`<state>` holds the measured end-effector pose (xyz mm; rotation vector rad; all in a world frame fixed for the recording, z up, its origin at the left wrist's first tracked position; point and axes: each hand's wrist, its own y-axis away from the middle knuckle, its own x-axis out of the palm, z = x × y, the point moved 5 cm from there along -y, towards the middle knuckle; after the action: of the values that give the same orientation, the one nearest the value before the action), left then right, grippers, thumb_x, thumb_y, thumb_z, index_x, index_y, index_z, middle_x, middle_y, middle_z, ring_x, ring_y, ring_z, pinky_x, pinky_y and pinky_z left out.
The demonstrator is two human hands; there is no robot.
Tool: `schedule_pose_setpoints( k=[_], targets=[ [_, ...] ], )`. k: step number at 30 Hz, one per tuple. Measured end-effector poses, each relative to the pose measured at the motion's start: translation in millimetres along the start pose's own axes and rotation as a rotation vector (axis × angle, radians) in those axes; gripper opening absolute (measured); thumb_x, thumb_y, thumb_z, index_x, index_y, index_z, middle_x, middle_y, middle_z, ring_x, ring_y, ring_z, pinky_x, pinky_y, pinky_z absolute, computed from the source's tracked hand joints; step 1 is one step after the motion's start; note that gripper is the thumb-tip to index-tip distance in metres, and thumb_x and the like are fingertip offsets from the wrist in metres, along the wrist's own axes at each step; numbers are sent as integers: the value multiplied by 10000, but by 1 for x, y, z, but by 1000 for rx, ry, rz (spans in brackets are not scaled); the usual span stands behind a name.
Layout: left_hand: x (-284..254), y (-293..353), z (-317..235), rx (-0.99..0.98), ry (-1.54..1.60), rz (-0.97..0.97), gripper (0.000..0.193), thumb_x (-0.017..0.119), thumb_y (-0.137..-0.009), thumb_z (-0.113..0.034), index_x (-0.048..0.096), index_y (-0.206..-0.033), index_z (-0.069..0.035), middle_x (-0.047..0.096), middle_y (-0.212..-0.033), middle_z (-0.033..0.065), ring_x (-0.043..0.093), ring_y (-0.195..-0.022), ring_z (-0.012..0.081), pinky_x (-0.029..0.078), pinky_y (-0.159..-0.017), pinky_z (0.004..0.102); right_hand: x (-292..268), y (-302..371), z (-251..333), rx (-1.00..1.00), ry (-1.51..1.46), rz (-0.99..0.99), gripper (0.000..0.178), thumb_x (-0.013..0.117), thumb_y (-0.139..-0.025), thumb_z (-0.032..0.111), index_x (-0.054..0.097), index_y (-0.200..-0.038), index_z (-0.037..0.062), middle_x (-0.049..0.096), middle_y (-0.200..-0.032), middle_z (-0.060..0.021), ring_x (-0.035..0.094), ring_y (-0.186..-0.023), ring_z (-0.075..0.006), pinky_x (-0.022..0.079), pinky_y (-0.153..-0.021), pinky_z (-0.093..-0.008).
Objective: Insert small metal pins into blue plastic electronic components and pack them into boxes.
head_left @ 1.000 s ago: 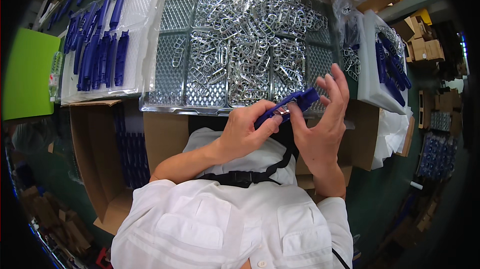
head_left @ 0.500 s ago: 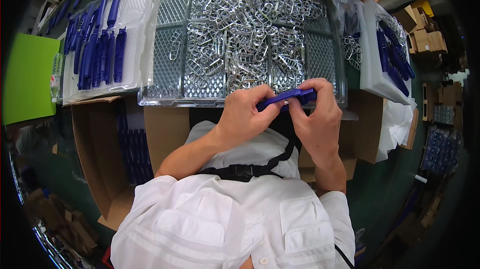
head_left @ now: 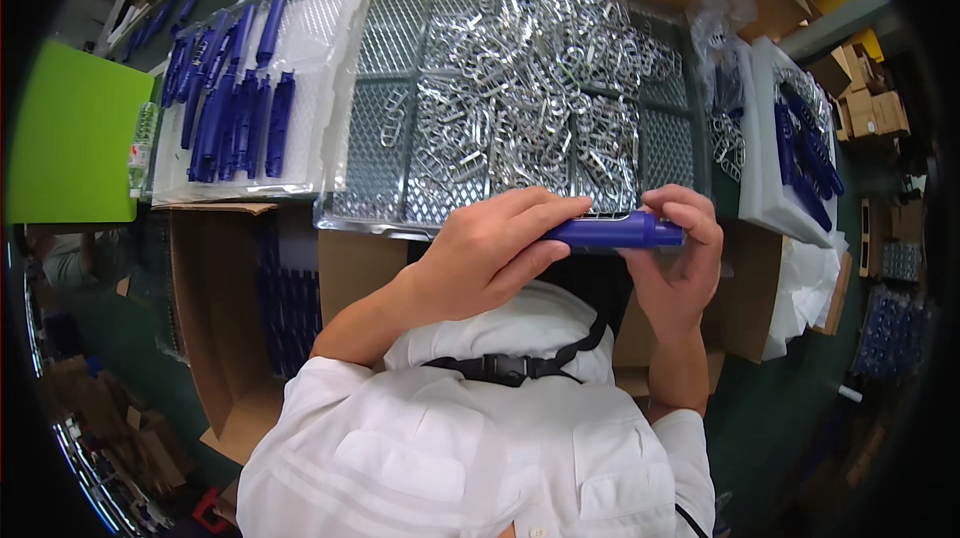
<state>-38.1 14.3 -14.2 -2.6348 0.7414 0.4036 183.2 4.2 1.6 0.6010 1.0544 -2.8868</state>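
Observation:
A long dark-blue plastic handle-like piece (head_left: pixel 615 231) lies level between my hands, over the near edge of the tray. My left hand (head_left: pixel 490 253) is closed around its left end, the fingers along the top and the thumb below. At the other end, my right hand (head_left: pixel 685 248) curls its fingertips and thumb around the narrower tip; the thumb is partly blurred. Just beyond, a clear compartmented tray (head_left: pixel 380 173) holds a heap of shiny metal loop-shaped clips (head_left: pixel 530 88).
More blue handle pieces (head_left: pixel 225 123) lie on a white textured tray (head_left: pixel 310 128) at the left. A white foam block (head_left: pixel 765 158) at the right carries blue pieces with metal parts. Open cardboard boxes (head_left: pixel 215 338) stand below the table, beside a green panel (head_left: pixel 75 138).
The blue piece has turned from slanted and edge-on to level, its broad side showing. Both hands have shifted slightly right; my right fingers moved to its right end.

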Motion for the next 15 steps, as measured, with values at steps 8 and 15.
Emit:
schedule_pose_setpoints(
  k=[8, 15],
  targets=[
    [-56, -1, -2, 167, -510, -447, 679, 927, -741, -62, 662, -1365, -18, 764, -1177, 142, 741, -1021, 299, 608, -863, 384, 8, 6, -41, 141, 542, 426, 413, 866, -784, 67, 699, -1160, 28, 703, -1179, -127, 680, -1022, -319, 575, -864, -403],
    [-80, -33, 14, 157, -611, -476, 662, 941, -727, -71, 664, -1328, -39, 762, -1136, 136, 736, -1003, 296, 601, -850, 393, 26, 6, -57, 180, 665, 531, 345, 835, -784, 43, 718, -1108, 40, 689, -1062, -108, 673, -983, -317, 568, -849, -426]
  ],
)
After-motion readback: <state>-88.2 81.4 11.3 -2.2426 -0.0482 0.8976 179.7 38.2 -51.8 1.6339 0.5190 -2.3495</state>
